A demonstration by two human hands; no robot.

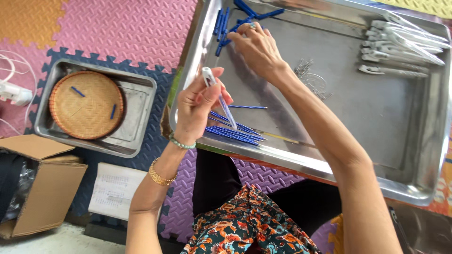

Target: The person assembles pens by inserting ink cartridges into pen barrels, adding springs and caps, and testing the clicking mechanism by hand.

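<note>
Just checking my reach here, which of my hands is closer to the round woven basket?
Left. Your left hand holds a clear pen barrel over the big tray's near edge, beside the basket. Your right hand reaches the far blue caps.

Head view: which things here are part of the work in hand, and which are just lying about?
In hand:
left hand holding pen barrel
right hand at blue caps
blue refills
big steel tray

Lying about:
woven basket
cardboard box
paper sheet
</note>
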